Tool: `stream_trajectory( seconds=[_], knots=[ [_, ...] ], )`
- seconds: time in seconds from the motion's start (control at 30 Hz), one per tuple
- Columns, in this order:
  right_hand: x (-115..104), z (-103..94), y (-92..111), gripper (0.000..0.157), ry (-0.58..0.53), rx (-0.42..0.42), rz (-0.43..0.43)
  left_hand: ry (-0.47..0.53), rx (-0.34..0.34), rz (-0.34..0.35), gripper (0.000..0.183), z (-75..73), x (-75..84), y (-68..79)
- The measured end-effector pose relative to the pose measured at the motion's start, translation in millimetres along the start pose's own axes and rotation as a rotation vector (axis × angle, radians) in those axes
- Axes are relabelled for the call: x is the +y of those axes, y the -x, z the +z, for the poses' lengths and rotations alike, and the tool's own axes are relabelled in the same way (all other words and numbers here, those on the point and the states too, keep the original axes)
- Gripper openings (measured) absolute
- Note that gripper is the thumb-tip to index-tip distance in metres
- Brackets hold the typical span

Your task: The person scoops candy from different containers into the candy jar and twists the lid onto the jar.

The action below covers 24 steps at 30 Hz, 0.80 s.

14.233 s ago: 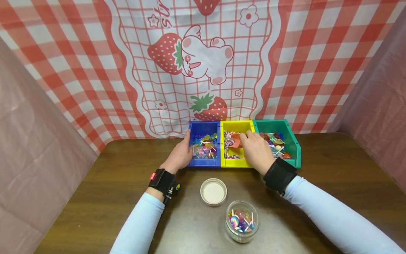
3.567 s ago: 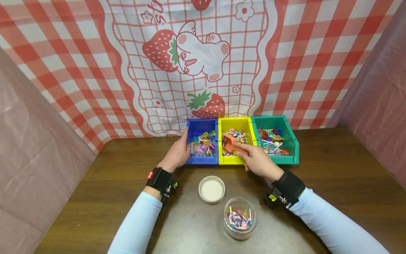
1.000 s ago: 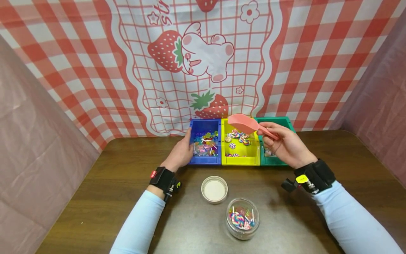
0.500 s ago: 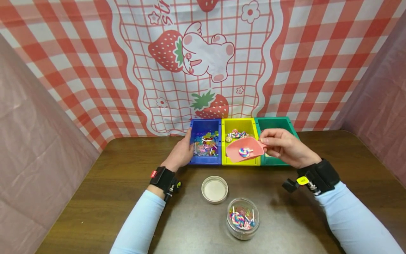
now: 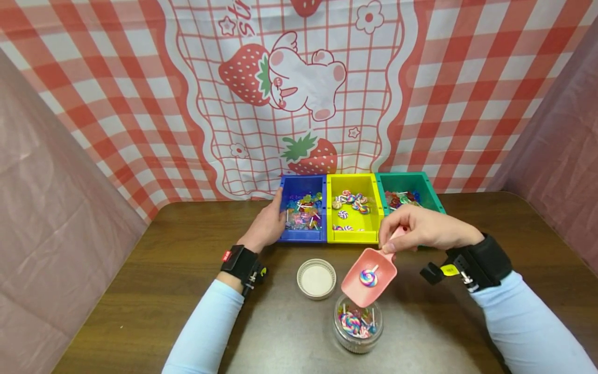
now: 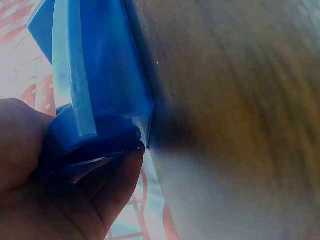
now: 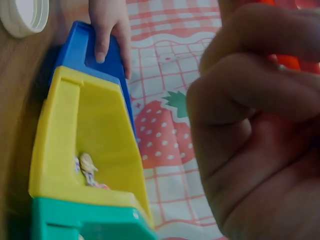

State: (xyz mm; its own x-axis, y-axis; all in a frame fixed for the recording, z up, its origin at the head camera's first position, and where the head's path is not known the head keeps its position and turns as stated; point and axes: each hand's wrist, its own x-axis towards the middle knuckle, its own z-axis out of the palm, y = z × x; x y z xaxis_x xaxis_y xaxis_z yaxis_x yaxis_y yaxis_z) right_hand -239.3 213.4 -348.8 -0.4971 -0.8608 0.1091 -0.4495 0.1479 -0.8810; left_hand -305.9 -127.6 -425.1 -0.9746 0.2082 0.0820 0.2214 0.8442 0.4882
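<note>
My right hand [image 5: 422, 228] pinches the handle of a pink scoop [image 5: 357, 291], which carries one swirl lollipop [image 5: 368, 278]. The scoop's front edge hangs over the far rim of a glass jar [image 5: 358, 345] filled with mixed candies. My left hand [image 5: 265, 226] grips the side wall of the blue bin [image 5: 301, 237]; in the left wrist view its fingers [image 6: 125, 175] curl round the bin's corner. Beside it stand the yellow bin [image 5: 354, 237] with several swirl lollipops and the green bin [image 5: 432, 195] with mixed candies, partly hidden by my right hand.
A round white lid [image 5: 316, 279] lies on the wooden table [image 5: 187, 270], left of the jar. Behind the joined bins hangs a red-and-white checked cloth [image 5: 448, 104] with strawberry prints. Pink cloth [image 5: 60, 156] hangs at both sides.
My right hand has brought the scoop from above the yellow bin toward me to the jar, its front edge now pointing at me. My left hand stays on the blue bin.
</note>
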Motion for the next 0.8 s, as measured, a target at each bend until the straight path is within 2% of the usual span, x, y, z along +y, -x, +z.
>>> stream_trajectory(
  seconds=[0.13, 0.37, 0.5, 0.8],
  knots=[
    [-8, 3.1, 1, 0.013, 0.078, -0.022, 0.035, -0.003, 0.002, 0.0, 0.064, 0.2, -0.4, -0.3],
    [-17, 7.2, 1, 0.01, 0.17, -0.06, 0.002, -0.01, 0.013, 0.017, 0.064, 0.0, -1.1, -0.5],
    [-25, 11.0, 2, 0.008, 0.225, -0.06, 0.014, -0.011, 0.012, 0.017, 0.065, 0.2, -1.2, -0.6],
    [-51, 21.4, 4, 0.005, 0.513, 0.001, 0.049, -0.021, 0.024, 0.032, 0.065, 1.1, -2.7, -1.9]
  ],
)
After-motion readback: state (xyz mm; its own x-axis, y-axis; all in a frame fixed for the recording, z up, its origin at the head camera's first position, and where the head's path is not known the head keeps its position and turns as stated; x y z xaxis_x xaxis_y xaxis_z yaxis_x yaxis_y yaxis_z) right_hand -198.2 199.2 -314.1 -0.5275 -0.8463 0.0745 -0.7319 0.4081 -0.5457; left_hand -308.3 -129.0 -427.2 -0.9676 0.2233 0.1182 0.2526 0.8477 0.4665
